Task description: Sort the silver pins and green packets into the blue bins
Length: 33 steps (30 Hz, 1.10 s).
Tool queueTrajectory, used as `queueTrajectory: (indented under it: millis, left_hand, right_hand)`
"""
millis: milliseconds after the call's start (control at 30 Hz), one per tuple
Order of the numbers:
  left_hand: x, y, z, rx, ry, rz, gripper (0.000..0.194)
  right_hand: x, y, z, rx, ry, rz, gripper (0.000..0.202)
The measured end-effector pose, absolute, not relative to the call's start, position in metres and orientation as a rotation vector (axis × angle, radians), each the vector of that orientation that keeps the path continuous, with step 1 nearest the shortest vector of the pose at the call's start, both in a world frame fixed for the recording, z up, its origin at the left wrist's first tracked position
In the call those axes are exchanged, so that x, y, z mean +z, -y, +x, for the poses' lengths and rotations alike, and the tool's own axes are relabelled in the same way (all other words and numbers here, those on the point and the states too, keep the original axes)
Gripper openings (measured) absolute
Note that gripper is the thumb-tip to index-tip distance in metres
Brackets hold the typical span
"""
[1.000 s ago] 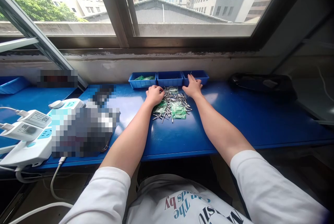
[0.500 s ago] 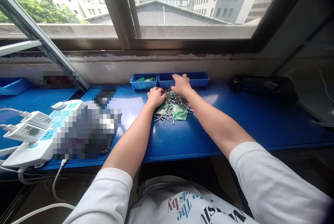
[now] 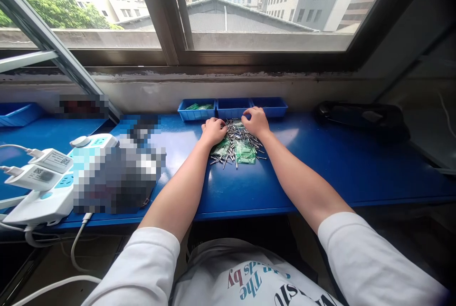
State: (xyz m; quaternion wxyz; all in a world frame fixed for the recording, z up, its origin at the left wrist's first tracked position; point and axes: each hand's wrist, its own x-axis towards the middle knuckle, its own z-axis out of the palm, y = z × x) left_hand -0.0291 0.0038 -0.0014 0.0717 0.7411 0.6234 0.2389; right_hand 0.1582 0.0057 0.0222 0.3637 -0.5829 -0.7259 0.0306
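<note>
A loose pile of thin metal pins (image 3: 233, 131) lies on the blue table, with small green packets (image 3: 245, 153) among them. At the pile's left edge rests my left hand (image 3: 213, 132), its fingers curled together; whatever they hold is hidden. Over the pile's far right side is my right hand (image 3: 257, 122), fingers bent, with a gap between thumb and forefinger and nothing visible there. Just behind the hands stand a blue bin with green packets (image 3: 197, 115), a middle blue bin (image 3: 233, 113) and a right blue bin (image 3: 280, 109).
A white power strip (image 3: 39, 208) with plugged-in chargers sits at the left, beside a blurred dark item (image 3: 117, 182). Farther right lies a black case (image 3: 359, 118). Another blue tray (image 3: 19, 115) is at the far left, near a metal frame. A window rises behind the table.
My right hand has drawn back from the middle bin, moving right and toward me over the pile. My left hand has stayed almost in place.
</note>
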Motion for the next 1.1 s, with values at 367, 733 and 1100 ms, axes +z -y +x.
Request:
queueTrajectory:
  millis: [367, 733, 1100]
  left_hand:
    - [0.004, 0.0, -0.029, 0.678, -1.877, 2.237, 0.029]
    - [0.006, 0.002, -0.028, 0.654, -1.889, 2.238, 0.03]
    - [0.008, 0.004, -0.027, 0.827, -1.844, 2.261, 0.026]
  right_hand:
    - [0.034, 0.009, 0.185, 0.394, 1.964, -2.033, 0.025]
    - [0.028, 0.009, 0.177, 0.322, 2.205, -1.873, 0.016]
    - [0.018, 0.007, 0.178, 0.432, 2.088, -1.501, 0.014]
